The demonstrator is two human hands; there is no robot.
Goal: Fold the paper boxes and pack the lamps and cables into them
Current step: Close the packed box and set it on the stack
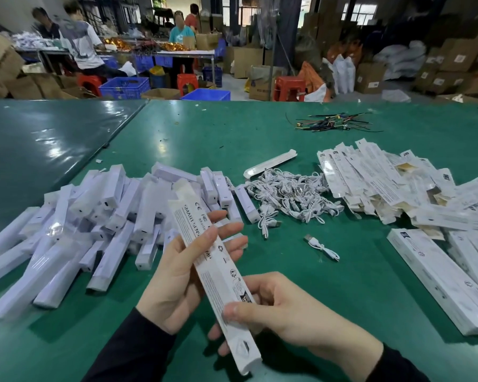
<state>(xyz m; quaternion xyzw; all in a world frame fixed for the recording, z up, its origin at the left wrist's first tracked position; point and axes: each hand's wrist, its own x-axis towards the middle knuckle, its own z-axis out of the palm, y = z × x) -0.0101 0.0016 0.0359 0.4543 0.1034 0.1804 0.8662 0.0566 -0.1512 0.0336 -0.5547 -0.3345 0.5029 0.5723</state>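
While both hands grip box [218,271] — lamps [66,230] piled nearby.

Even overhead light, bright. Glare patches on the green table [53,150] at left. Soft shadows under the hands. Far windows [359,9] blown out. Wide-angle bending at edges; background slightly soft.

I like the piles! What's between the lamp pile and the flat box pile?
A tangle of white cables, seen in the head view, between lamp pile and flat box pile.
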